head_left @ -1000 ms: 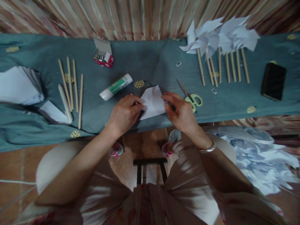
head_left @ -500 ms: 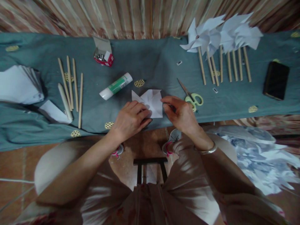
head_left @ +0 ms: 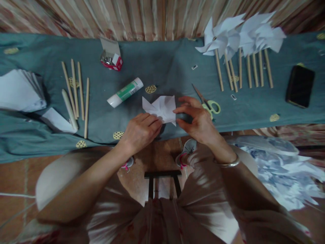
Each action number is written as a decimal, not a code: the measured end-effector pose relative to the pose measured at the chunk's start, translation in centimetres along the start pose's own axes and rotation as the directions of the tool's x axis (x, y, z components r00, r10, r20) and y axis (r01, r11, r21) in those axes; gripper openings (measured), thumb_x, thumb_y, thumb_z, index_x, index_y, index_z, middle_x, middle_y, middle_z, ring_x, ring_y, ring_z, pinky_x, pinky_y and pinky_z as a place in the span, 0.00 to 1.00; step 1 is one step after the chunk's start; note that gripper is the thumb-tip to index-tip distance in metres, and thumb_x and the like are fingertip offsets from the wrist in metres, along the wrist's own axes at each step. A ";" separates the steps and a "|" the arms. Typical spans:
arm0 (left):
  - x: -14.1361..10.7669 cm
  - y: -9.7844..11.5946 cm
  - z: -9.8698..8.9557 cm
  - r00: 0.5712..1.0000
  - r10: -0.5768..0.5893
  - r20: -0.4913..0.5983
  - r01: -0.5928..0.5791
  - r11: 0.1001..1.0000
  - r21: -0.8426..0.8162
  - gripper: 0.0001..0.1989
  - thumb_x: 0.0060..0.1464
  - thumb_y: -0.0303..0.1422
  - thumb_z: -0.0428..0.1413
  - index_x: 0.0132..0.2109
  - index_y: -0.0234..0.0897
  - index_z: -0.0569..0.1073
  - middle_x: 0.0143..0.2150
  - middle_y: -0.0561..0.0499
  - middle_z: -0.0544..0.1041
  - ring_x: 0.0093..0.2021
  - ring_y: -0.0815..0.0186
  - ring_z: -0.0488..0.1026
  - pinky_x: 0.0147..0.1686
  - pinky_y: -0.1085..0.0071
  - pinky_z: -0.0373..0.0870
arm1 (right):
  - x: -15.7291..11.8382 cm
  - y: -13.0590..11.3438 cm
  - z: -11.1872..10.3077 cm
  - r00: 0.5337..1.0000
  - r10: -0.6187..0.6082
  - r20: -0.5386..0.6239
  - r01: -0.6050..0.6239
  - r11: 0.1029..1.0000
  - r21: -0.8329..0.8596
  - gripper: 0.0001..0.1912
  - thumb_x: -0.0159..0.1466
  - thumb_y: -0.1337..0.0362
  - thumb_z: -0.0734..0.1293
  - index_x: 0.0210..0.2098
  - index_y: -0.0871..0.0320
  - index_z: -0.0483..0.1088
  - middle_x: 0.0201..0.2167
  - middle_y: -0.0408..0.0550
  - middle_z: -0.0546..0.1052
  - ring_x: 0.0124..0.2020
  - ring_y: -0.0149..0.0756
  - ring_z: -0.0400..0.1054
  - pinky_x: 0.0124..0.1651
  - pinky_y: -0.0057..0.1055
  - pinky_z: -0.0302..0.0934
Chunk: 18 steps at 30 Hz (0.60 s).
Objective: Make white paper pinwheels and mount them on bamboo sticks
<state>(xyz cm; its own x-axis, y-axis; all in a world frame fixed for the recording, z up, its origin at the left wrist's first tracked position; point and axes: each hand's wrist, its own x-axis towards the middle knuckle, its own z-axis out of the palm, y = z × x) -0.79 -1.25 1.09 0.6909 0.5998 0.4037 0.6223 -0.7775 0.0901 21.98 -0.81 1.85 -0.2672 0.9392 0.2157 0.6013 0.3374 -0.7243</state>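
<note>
A white paper pinwheel, with folded blades and no stick visible on it, is at the front middle of the cloth. My left hand pinches its near left edge, fingers closed over the paper. At the pinwheel's right side my right hand has its fingers apart, with the fingertips at or very near the paper's edge. Green-handled scissors lie just beyond my right hand. A glue stick with a green label rests to the upper left of the paper.
Several finished pinwheels on wooden sticks lie at the back right, near a black phone. To the left are loose wooden sticks and a paper stack. A small red box holds metal pieces. A plastic bag of paper stands right.
My left fingers have drawn back from the paper's middle to its near edge. My right hand's fingers have spread wider. The paper has tilted slightly.
</note>
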 end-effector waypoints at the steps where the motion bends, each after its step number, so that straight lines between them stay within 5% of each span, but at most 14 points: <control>1: 0.0 0.0 0.0 1.000 -0.001 -0.002 0.001 1.000 -0.005 0.10 0.65 0.29 0.51 0.39 0.32 0.77 0.35 0.47 0.79 0.35 0.63 0.74 0.35 0.68 0.70 | 0.0 0.0 -0.1 1.000 -0.008 0.016 0.008 1.000 0.015 0.13 0.56 0.72 0.69 0.40 0.54 0.78 0.57 0.52 0.72 0.55 0.44 0.69 0.61 0.46 0.63; 12: -0.3 0.4 -0.1 0.999 -0.021 0.026 0.023 0.996 -0.083 0.10 0.66 0.29 0.50 0.40 0.34 0.77 0.37 0.46 0.79 0.37 0.63 0.75 0.37 0.67 0.71 | 0.3 0.0 0.4 0.998 -0.053 0.042 0.050 0.996 0.072 0.04 0.59 0.66 0.73 0.32 0.49 0.79 0.64 0.41 0.67 0.68 0.48 0.57 0.69 0.53 0.52; 18: -0.4 0.4 -0.2 0.999 -0.036 0.021 0.038 0.993 -0.110 0.09 0.65 0.29 0.51 0.42 0.33 0.76 0.37 0.46 0.80 0.37 0.62 0.76 0.37 0.66 0.72 | 0.6 0.0 1.5 0.999 -0.034 0.024 0.034 0.999 0.009 0.04 0.61 0.66 0.71 0.32 0.50 0.77 0.66 0.44 0.65 0.71 0.50 0.51 0.69 0.60 0.50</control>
<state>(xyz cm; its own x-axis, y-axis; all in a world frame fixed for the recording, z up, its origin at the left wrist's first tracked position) -0.89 -1.86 1.12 0.6758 0.6313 0.3806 0.6041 -0.7702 0.2048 20.72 -0.29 1.00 -0.3058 0.9253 0.2242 0.5850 0.3685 -0.7225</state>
